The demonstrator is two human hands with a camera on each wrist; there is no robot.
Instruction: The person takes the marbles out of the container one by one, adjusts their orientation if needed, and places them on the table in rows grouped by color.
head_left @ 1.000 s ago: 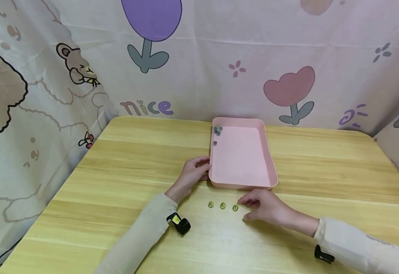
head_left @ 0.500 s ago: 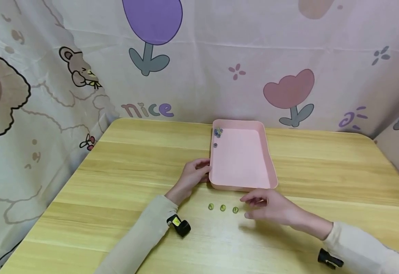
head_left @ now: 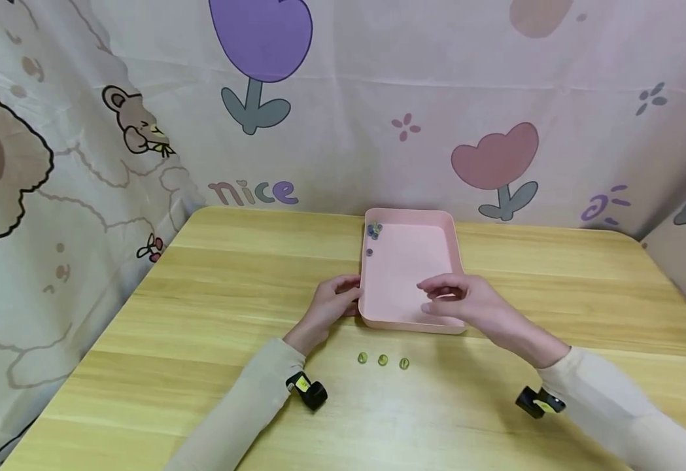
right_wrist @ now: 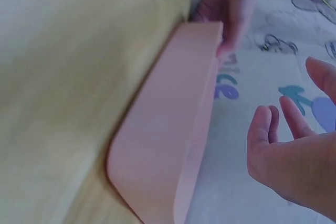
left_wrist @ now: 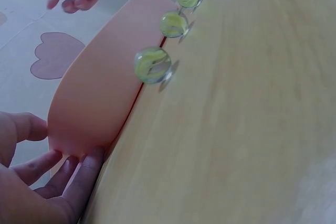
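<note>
Step, apparently: reach over pink tray (head_left: 404,255) with right hand (head_left: 466,299), palm inward, fingers loosely bent, nothing visible in grasp. Next, probably: descend toward small balls (head_left: 375,230) inside, by far left corner. Left hand (head_left: 329,302): fingertips against outer left wall, unclenched. Three green marbles (head_left: 382,360): in row on table (head_left: 231,294), near side of tray.

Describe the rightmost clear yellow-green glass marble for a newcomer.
On the pale wooden table, find the shallow pink rectangular tray. On the wood off its near side sits a row of three clear glass marbles with yellow-green swirls. The target marble is at the row's right end, farthest from the person's left hand.
</note>
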